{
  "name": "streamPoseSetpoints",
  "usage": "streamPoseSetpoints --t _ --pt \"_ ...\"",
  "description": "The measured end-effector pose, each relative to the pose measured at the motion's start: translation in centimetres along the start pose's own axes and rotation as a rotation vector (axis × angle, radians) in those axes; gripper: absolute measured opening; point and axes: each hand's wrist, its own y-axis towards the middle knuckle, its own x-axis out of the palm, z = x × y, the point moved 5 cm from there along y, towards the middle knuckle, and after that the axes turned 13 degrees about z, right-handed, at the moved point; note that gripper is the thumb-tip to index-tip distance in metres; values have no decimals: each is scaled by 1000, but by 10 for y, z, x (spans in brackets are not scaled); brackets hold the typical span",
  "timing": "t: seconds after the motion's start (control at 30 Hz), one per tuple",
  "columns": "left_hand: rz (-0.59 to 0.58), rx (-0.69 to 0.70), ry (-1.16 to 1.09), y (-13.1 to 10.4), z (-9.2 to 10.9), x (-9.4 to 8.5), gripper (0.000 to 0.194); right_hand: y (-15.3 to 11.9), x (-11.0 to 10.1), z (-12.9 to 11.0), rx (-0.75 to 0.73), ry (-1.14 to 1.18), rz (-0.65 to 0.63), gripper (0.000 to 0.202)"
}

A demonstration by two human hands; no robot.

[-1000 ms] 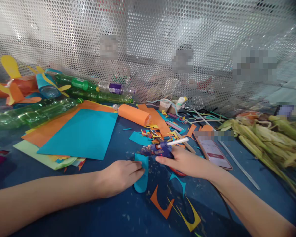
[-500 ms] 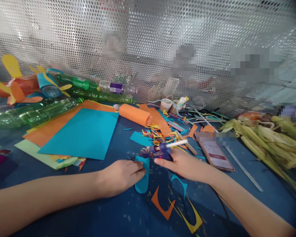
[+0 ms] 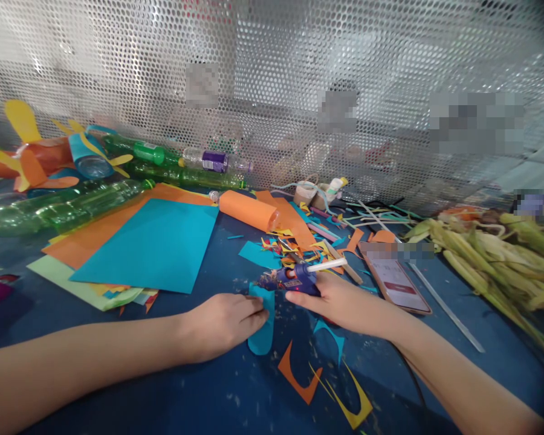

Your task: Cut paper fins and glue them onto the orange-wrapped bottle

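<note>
A blue paper strip (image 3: 263, 336) with a rounded near end lies on the table in front of me. My left hand (image 3: 229, 325) holds it down, bent fingers pressed together across its middle. Wrapped round the handle of a dark blue hot glue gun (image 3: 297, 281) is my right hand (image 3: 333, 302). The gun lies sideways, its nozzle pointing left at the far end of the strip. A white glue stick (image 3: 327, 264) juts from its back. I cannot tell whether the nozzle touches the paper.
Blue sheets (image 3: 149, 248) lie left over other coloured paper. Behind are an orange-wrapped bottle (image 3: 248, 209), green bottles (image 3: 95, 202) and a perforated metal screen (image 3: 272, 78). Paper scraps (image 3: 299, 380) lie nearby. At right are a phone (image 3: 396, 281), a clear stick (image 3: 448, 308) and corn husks (image 3: 480, 254).
The glue gun and my right hand have shifted very slightly to the right. My left hand and the blue strip stay where they were.
</note>
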Motion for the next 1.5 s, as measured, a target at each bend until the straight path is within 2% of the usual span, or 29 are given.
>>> streamPoseSetpoints --t 0.27,0.53,0.87,1.1,1.27,1.5 --pt "10 2 -8 1 -1 -1 32 -2 -4 4 35 -67 -19 41" --pt "-10 -5 -13 1 -1 -1 34 1 3 -1 -20 -46 32 35" --pt "5 -9 -20 1 -1 0 33 2 6 -1 -20 -30 20 33" --pt "-6 1 -15 1 0 -2 33 0 0 2 2 -44 -9 39" --pt "7 4 -23 1 0 -2 33 -4 -7 6 40 -152 5 45" --pt "-1 7 -19 1 -1 -2 33 -6 -13 4 2 -152 -15 46"
